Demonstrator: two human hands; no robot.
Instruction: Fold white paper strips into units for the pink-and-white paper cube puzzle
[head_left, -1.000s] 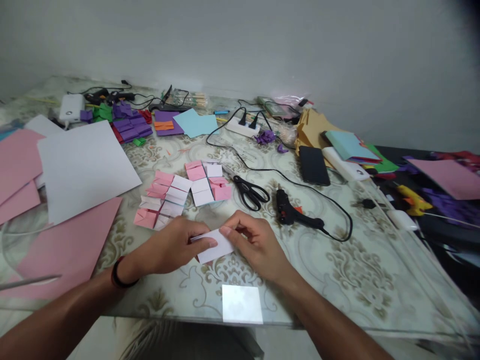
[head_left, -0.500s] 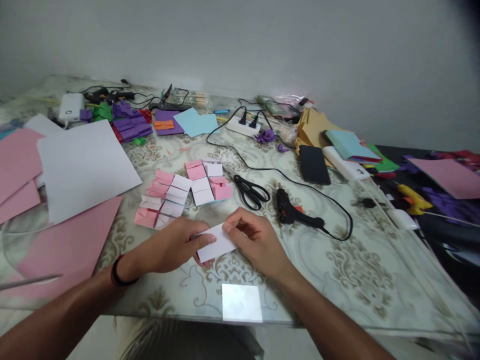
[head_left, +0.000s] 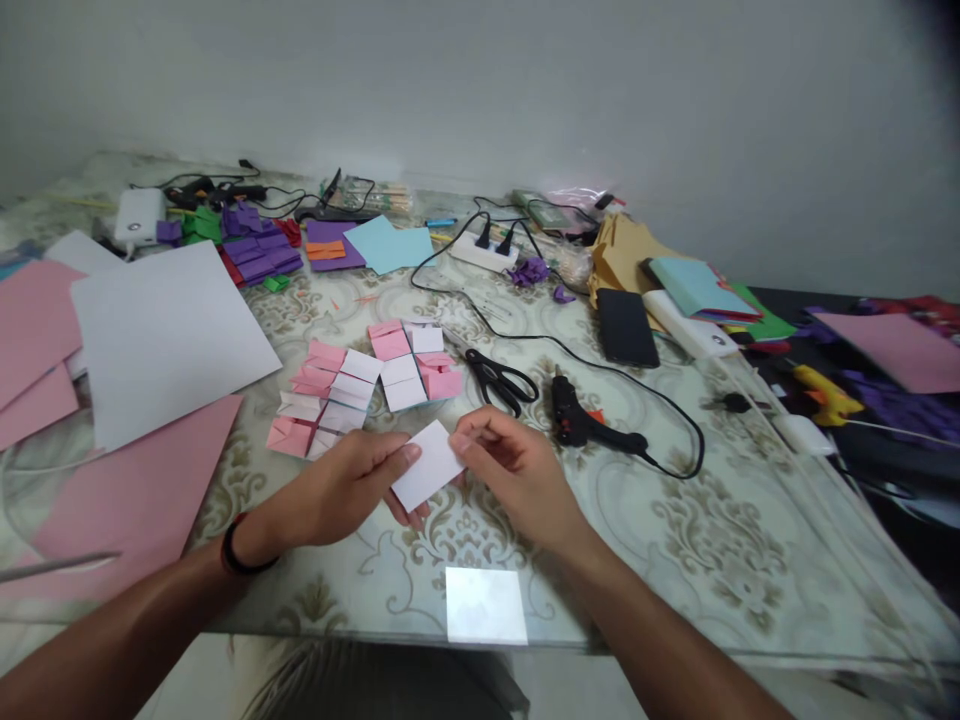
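A small white piece of paper point(head_left: 429, 468) is held above the table between my two hands. My left hand point(head_left: 358, 482) pinches its left side, thumb on top and fingers beneath. At the upper right edge, my right hand point(head_left: 516, 472) grips the paper between thumb and fingers. Just beyond my hands lie two folded pink-and-white paper pieces, one at the left point(head_left: 327, 396) and one further back point(head_left: 414, 364). A white paper square point(head_left: 487, 606) rests near the table's front edge, below my hands.
Black scissors point(head_left: 498, 378) and a black glue gun point(head_left: 589, 420) lie beyond my right hand, the gun's cord curving behind. A large white sheet point(head_left: 176, 335) and pink sheets point(head_left: 142, 500) spread at left. A black phone point(head_left: 627, 328) and a power strip point(head_left: 484, 251) sit farther back.
The white paper in my hands went from a narrow strip shape to a squarer one. My right hand has shifted slightly along its edge; the left keeps its pinch.
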